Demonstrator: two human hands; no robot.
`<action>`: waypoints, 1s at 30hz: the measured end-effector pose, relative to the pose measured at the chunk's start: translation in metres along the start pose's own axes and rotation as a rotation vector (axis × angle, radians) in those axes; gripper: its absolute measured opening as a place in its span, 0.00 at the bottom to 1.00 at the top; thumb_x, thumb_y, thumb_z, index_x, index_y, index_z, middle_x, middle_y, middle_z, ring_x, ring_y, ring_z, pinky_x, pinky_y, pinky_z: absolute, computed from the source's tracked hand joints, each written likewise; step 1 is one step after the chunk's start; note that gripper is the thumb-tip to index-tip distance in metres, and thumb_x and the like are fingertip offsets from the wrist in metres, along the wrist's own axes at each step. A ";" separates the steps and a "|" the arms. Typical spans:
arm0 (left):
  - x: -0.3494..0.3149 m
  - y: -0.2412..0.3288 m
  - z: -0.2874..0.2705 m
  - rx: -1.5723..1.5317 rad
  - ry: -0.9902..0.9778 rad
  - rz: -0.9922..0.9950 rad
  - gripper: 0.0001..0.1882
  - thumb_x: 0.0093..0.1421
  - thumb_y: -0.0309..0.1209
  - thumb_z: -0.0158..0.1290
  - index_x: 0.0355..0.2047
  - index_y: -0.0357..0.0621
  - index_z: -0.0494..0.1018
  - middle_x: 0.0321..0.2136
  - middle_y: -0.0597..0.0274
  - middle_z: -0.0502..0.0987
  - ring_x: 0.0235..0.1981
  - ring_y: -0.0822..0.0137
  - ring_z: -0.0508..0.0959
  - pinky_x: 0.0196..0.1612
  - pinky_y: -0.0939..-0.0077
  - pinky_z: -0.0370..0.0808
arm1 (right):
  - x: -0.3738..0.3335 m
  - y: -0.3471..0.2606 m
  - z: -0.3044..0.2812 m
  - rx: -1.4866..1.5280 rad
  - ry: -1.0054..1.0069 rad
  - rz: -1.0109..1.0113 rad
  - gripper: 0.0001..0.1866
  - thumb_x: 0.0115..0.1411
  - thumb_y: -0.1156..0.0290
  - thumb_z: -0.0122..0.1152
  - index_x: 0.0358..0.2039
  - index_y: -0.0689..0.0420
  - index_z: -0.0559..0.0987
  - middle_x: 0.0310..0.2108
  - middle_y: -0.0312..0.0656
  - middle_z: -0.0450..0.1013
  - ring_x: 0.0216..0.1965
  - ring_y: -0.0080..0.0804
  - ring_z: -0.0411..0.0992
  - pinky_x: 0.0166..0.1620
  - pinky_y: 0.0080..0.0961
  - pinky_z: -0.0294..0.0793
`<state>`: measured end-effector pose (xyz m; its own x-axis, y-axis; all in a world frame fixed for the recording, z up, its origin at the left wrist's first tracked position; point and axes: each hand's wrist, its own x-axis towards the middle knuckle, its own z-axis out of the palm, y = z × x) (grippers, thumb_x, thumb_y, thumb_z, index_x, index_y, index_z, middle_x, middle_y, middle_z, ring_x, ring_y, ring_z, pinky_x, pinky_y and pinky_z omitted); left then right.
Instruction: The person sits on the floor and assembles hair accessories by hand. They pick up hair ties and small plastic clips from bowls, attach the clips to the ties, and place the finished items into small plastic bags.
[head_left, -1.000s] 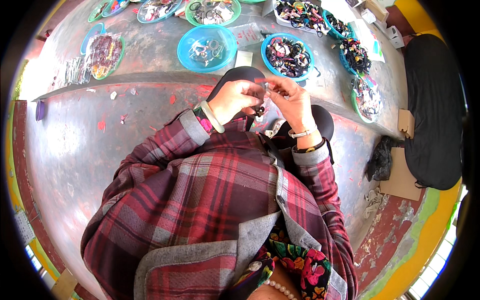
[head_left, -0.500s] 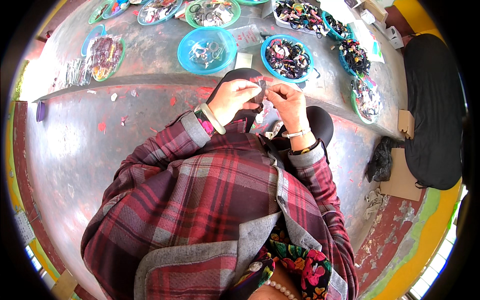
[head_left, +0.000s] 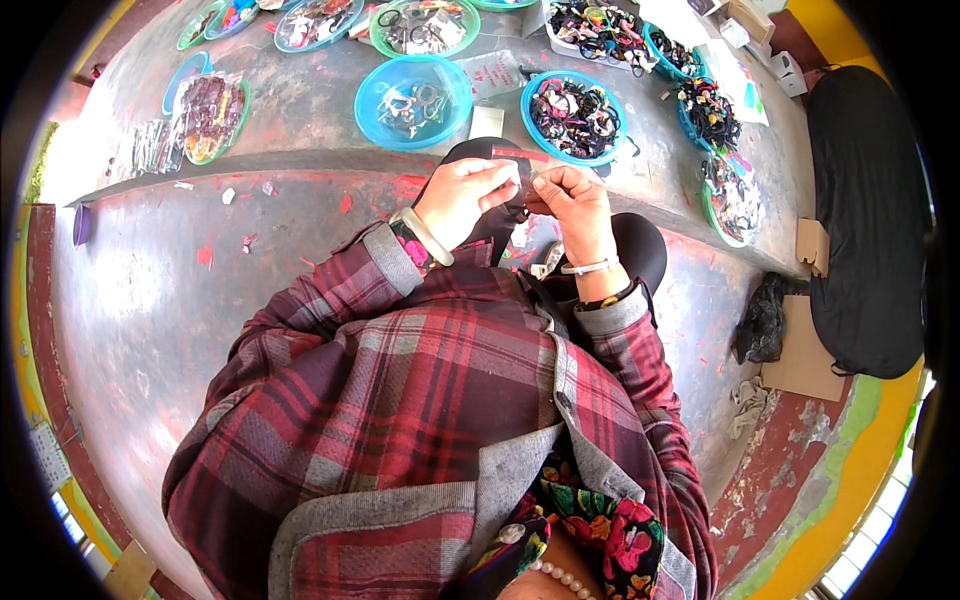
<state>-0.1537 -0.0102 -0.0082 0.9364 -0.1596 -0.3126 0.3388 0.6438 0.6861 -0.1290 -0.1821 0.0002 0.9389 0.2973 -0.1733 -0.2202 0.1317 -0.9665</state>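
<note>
Clear plastic packet (head_left: 527, 174) w/ red strip (head_left: 521, 155) sits betw. hands near the knees (head_left: 640, 245), L hand (head_left: 463, 200) pinching one edge, R hand (head_left: 582, 208) pinching the other, prob. to keep it taut, blue bowl (head_left: 371, 106) beyond, presumably for easy reach.

- We see bright white glare on the floor (head_left: 190, 310), well left of the fingers (head_left: 490, 183).
- Around them, straight lines bend toward black corners.
</note>
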 end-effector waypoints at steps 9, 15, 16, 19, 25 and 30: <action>0.000 0.002 -0.002 -0.064 -0.059 -0.064 0.11 0.60 0.28 0.46 0.39 0.32 0.70 0.40 0.54 0.74 0.39 0.69 0.75 0.43 0.79 0.74 | 0.000 0.004 0.002 0.063 0.027 0.052 0.02 0.53 0.76 0.59 0.27 0.61 0.77 0.24 0.36 0.74 0.25 0.21 0.72 0.31 0.17 0.73; 0.002 -0.002 -0.005 -0.179 -0.141 -0.015 0.12 0.61 0.27 0.44 0.39 0.28 0.70 0.41 0.48 0.73 0.41 0.66 0.74 0.46 0.78 0.73 | -0.001 0.006 -0.001 0.261 0.015 0.123 0.03 0.53 0.75 0.60 0.26 0.60 0.77 0.26 0.38 0.75 0.25 0.24 0.73 0.32 0.18 0.73; 0.002 -0.003 -0.005 -0.203 -0.146 -0.005 0.12 0.61 0.26 0.43 0.38 0.27 0.69 0.41 0.47 0.73 0.41 0.65 0.74 0.46 0.78 0.73 | -0.001 0.006 -0.001 0.297 0.011 0.131 0.03 0.53 0.75 0.60 0.27 0.60 0.77 0.26 0.39 0.75 0.26 0.25 0.73 0.32 0.18 0.73; 0.003 -0.004 -0.007 -0.220 -0.177 0.005 0.12 0.61 0.26 0.43 0.38 0.26 0.69 0.41 0.46 0.73 0.42 0.62 0.74 0.48 0.76 0.72 | -0.001 0.010 -0.005 0.352 0.005 0.203 0.03 0.53 0.75 0.60 0.27 0.61 0.77 0.27 0.40 0.75 0.26 0.26 0.73 0.33 0.19 0.74; 0.002 -0.005 -0.007 -0.212 -0.163 0.005 0.12 0.62 0.25 0.41 0.39 0.25 0.68 0.41 0.45 0.72 0.45 0.59 0.73 0.52 0.71 0.69 | 0.001 0.016 -0.012 0.358 -0.007 0.229 0.04 0.54 0.76 0.57 0.29 0.62 0.76 0.28 0.41 0.75 0.27 0.28 0.74 0.33 0.20 0.75; -0.002 -0.002 0.001 -0.155 -0.171 0.004 0.12 0.62 0.24 0.40 0.40 0.25 0.66 0.41 0.44 0.71 0.46 0.57 0.72 0.54 0.68 0.68 | 0.003 0.023 -0.016 0.360 0.005 0.245 0.05 0.55 0.75 0.57 0.30 0.63 0.76 0.27 0.40 0.74 0.27 0.28 0.74 0.33 0.20 0.75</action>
<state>-0.1559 -0.0119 -0.0082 0.9439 -0.2733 -0.1853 0.3297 0.7500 0.5734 -0.1268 -0.1930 -0.0253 0.8486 0.3563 -0.3911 -0.5139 0.3798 -0.7692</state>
